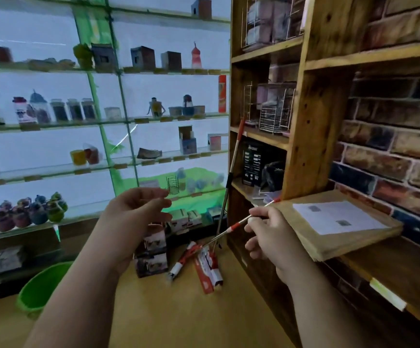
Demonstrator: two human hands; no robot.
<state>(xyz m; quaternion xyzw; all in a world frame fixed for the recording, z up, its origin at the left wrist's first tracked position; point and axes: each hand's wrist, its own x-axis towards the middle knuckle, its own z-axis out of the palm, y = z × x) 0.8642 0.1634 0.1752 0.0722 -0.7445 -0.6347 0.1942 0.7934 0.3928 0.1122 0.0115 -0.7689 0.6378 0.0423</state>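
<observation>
Head view, right hand (272,236) gripping red-and-silver rod (231,228), left hand (138,212) loosely open

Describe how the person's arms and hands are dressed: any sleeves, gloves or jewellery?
The left hand and right hand are bare: no gloves or rings show. The left forearm and right forearm are uncovered too, with no sleeve, watch or bracelet down to the picture's lower edge. No markings are visible.
</observation>
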